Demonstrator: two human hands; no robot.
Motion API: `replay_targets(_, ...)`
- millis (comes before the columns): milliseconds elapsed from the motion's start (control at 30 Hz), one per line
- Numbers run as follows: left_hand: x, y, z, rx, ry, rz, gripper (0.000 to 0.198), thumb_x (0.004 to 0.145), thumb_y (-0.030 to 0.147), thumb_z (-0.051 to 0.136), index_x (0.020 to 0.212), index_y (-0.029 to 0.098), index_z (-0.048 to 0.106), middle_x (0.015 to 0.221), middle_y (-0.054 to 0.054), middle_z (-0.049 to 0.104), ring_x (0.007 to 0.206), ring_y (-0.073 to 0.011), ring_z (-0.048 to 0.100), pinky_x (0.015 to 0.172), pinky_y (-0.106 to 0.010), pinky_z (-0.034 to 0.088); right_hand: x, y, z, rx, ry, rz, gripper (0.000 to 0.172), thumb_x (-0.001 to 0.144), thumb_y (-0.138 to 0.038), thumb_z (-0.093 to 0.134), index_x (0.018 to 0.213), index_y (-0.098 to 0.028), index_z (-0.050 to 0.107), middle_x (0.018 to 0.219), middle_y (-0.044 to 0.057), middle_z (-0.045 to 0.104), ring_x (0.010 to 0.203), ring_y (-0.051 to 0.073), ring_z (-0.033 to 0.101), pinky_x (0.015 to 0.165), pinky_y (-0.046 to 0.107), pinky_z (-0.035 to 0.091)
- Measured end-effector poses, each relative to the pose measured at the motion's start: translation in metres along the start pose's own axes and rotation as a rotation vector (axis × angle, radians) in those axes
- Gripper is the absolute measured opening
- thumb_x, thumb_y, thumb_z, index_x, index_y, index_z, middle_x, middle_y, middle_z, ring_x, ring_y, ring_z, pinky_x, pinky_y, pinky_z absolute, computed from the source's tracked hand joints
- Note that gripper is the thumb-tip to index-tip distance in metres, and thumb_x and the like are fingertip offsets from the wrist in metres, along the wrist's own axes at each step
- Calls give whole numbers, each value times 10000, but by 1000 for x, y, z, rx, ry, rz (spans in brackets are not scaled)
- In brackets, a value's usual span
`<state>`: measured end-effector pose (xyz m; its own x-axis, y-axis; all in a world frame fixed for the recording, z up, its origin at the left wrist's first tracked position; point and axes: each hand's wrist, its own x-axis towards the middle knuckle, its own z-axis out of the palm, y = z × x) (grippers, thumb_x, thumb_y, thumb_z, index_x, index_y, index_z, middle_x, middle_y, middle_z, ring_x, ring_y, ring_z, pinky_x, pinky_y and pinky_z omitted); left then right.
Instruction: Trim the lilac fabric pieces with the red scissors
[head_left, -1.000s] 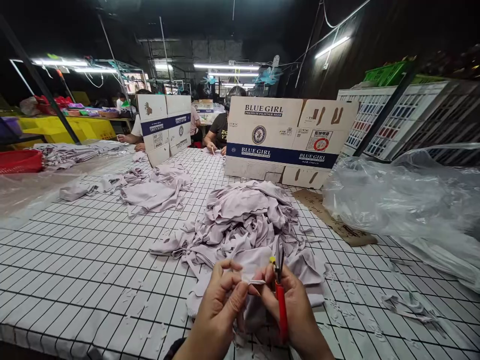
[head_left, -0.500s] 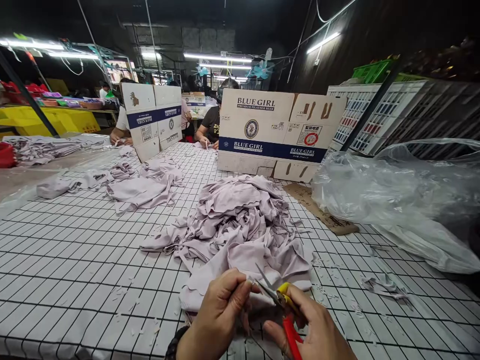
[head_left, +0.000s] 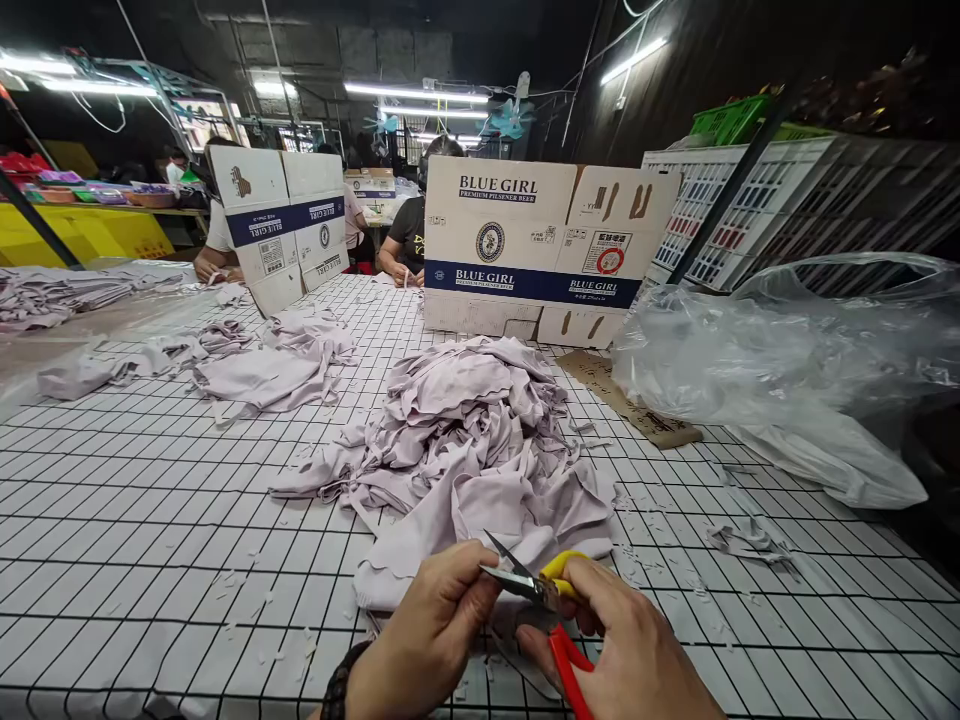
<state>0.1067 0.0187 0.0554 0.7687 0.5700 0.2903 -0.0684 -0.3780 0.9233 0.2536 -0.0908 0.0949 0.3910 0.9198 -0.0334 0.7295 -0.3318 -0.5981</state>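
Observation:
My right hand point(head_left: 626, 635) grips a pair of scissors point(head_left: 566, 650) with one red and one yellow handle. The blades stand apart and point left, their tips beside my left fingertips. My left hand point(head_left: 439, 625), with a dark braided band at its wrist, is pinched at the near edge of a pale lilac fabric piece point(head_left: 487, 505); the pinched bit itself is mostly hidden by the fingers. Just beyond both hands rises a heap of crumpled lilac fabric pieces point(head_left: 480, 390).
Small pale scraps point(head_left: 307, 640) are scattered over the grid-patterned tablecloth point(head_left: 135, 560). Printed cardboard panels point(head_left: 499, 210) stand upright behind the heap. Clear plastic bags point(head_left: 795, 350) lie at the right. More fabric point(head_left: 262, 375) lies left. Across the table, a person's hands point(head_left: 405, 275) hold something pale.
The scissors have shifted left, bringing the blades up to my left fingertips. The whole view has moved slightly, so the table and boxes appear a little higher and further left.

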Motion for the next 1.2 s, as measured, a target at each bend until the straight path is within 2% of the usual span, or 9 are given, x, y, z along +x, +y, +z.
replay_targets(400,-2,1,-1,-193,-31,-115,310,992,340,416,764,175,545,704,1,500,707,-129,472,665,-240,368,-1,2,3,-145,22,-21,305,750,-393,601,614,-239,376,617,-23,552,562,152,484,522,253,344)
replay_targets(567,-6,-6,1,-290,-55,-186,316,989,387,429,801,170,563,692,16,462,608,-93,413,587,-223,342,-1,5,6,-178,72,-60,329,760,-394,582,598,-237,343,561,-37,503,518,132,438,499,238,322)
replay_targets(933,-6,-5,0,-501,-63,-309,341,941,461,511,828,149,590,653,25,422,567,-79,355,509,-201,289,0,11,10,-170,105,-84,380,738,-377,567,570,-223,263,504,-53,389,485,108,342,474,231,260)
replay_targets(1033,-6,-5,1,-590,-57,-361,359,915,490,542,820,146,584,618,38,410,524,-66,332,474,-191,261,2,19,13,-53,8,-73,400,760,-395,579,558,-221,281,503,-57,355,484,102,313,461,229,245)
replay_targets(1133,-5,-4,2,-664,-49,-394,367,897,507,562,821,148,577,581,56,399,462,-46,289,431,-178,221,4,29,14,189,-101,-11,399,755,-437,632,566,-221,354,527,-61,350,497,101,311,450,221,259)
replay_targets(1200,-4,-6,1,-687,-41,-393,371,886,514,576,818,149,576,570,63,394,442,-39,270,416,-172,208,7,36,10,384,-74,53,365,734,-474,664,615,-216,434,574,-56,395,531,111,363,474,216,314)
